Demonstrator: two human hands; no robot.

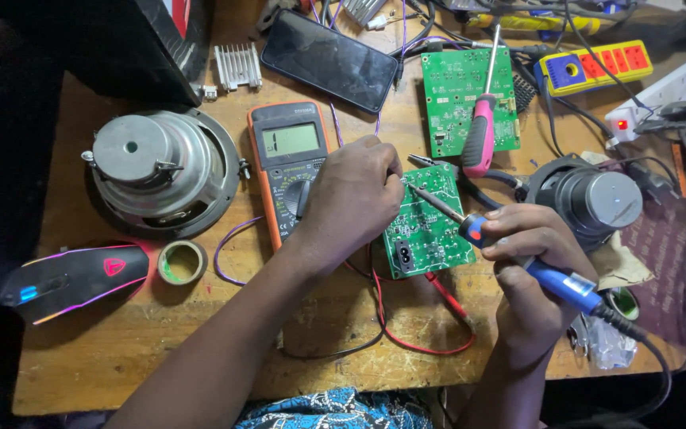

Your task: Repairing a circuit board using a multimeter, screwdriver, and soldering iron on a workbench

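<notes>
The right hand (529, 274) gripped a blue soldering iron (518, 258), tip on the small green circuit board (426, 230). The left hand (351, 199), fingers curled, pressed the board's edge, covering part of the orange multimeter (283, 151). Beyond lay a pink screwdriver (479, 135) across 1 larger board (458, 87).

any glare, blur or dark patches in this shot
Head view: sharp across the bench, no motion blur on the left hand or the right hand holding the soldering iron. Soft glare sits on the phone screen and the silver speaker magnet. The left edge and bottom right corner fall into deep shadow; the mouse glows.
</notes>
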